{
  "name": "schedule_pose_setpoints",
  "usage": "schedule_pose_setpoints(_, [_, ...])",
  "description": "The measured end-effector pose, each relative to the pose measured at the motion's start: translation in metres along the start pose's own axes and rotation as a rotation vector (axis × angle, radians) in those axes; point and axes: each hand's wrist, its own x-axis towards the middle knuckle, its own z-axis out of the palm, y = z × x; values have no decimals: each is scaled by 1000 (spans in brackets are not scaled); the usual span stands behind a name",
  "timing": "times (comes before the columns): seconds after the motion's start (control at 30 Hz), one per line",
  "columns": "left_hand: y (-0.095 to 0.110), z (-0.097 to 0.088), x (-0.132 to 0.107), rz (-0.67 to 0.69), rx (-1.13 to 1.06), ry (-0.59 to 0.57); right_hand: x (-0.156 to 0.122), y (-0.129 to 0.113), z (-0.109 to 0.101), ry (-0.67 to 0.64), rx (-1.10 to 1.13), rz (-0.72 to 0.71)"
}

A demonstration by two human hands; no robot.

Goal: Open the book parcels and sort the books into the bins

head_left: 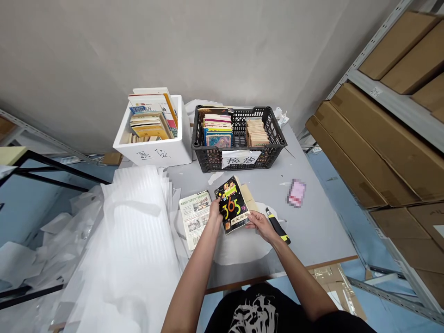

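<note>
A black paperback with "365" on its cover is held just above the grey table. My left hand grips its left edge, fingers closed on it. My right hand pinches its lower right corner. A tan book or sheet lies under the paperback. A newspaper-print booklet lies flat to the left. A black and yellow utility knife lies just right of my right hand.
A white foam box and a black plastic crate, both with books, stand at the table's back. White foam wrap is piled at the left. A pink blurred object lies at the right. Shelves with cardboard boxes line the right.
</note>
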Motion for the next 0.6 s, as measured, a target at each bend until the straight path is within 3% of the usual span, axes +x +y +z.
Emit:
schedule_pose_setpoints(0.1, [5, 4, -4, -34, 9, 22, -4, 0, -3, -39, -9, -9])
schedule_pose_setpoints(0.23, [17, 2, -13, 47, 16, 58, -4, -1, -15, -30, -148, -21])
schedule_pose_setpoints(0.4, [16, -4, -27, 140, 62, 86, 13, 15, -14, 175, -457, -59])
schedule_pose_setpoints(0.6, [-7, -23, -39, 194, 159, 101, 22, 41, 11, 336, -435, -197])
